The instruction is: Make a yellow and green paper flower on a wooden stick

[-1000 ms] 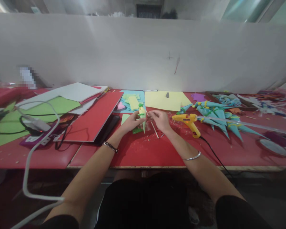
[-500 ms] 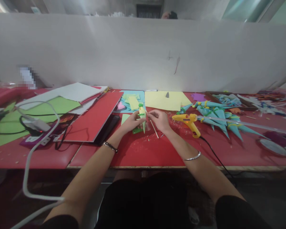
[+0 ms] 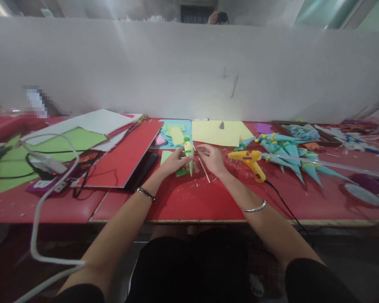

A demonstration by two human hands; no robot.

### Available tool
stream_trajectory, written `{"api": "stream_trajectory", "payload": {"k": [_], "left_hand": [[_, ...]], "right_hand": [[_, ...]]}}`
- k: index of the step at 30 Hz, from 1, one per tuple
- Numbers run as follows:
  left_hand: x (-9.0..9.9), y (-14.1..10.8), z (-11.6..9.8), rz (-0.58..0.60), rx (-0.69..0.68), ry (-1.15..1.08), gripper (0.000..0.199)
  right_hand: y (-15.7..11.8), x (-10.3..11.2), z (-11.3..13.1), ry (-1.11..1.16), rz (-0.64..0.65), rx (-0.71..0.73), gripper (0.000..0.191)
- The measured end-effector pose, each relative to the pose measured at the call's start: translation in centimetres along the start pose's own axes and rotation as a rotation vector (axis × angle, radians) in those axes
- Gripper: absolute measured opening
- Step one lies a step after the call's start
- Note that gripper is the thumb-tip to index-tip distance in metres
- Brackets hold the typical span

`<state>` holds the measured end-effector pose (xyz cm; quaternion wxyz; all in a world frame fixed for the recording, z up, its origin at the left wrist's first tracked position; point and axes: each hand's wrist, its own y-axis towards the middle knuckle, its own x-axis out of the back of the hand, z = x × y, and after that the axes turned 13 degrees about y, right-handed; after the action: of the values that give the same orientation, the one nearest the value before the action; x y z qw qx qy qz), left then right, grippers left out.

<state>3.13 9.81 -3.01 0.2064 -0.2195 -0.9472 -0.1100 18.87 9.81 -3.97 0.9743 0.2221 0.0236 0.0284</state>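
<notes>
A small pale yellow-green cone with green trim is held point down between the fingers of my left hand. Close to its right, my right hand has thumb and fingertips drawn together at the upper end of a thin stick. The stick slants down toward the red sheet. Whether the right fingertips hold the stick or some smaller piece is too small to tell. Under my left hand lies a green piece.
A yellow glue gun lies to the right, its cord running off the front edge. Beyond it are several blue cones. Yellow paper is behind my hands; a red board and a white cable are at left.
The fingers of my right hand have shifted slightly beside the cone. My left hand and the cone look the same. Beyond the partition, a person's head has moved a little left.
</notes>
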Motion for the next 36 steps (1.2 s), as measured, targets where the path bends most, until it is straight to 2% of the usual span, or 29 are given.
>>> {"api": "stream_trajectory", "payload": {"k": [6,10,13,20,23,25,29,33,36], "left_hand": [[0.0,-0.1,-0.3,-0.005,0.009,0.020,0.041],[0.0,-0.1,-0.2,0.003,0.004,0.017,0.040],[0.0,0.0,0.0,0.001,-0.006,0.009,0.039],[0.0,-0.1,-0.2,0.006,0.003,0.024,0.038],[0.1,-0.1,-0.1,0.005,0.003,0.049,0.036],[0.1,0.0,0.1,0.004,-0.002,0.059,0.036],[-0.1,0.0,0.3,-0.013,0.004,0.056,0.036],[-0.2,-0.1,0.1,0.000,-0.018,0.063,0.032],[-0.2,-0.3,-0.1,-0.002,-0.004,0.062,0.034]], "right_hand": [[-0.1,0.1,0.3,-0.042,0.032,-0.042,0.019],[-0.1,0.1,0.1,-0.031,0.024,-0.027,0.012],[-0.1,0.0,0.0,-0.027,0.030,-0.021,0.016],[0.1,0.4,0.4,-0.307,-0.009,0.023,0.023],[0.0,0.5,0.6,-0.384,-0.016,0.000,0.026],[-0.1,0.5,1.0,-0.473,0.061,-0.040,0.024],[-0.4,1.0,3.0,-0.650,0.373,-0.116,0.017],[-0.7,1.9,5.1,-0.719,0.481,-0.095,0.010],[-1.2,2.2,5.5,-0.882,0.584,-0.119,0.005]]}}
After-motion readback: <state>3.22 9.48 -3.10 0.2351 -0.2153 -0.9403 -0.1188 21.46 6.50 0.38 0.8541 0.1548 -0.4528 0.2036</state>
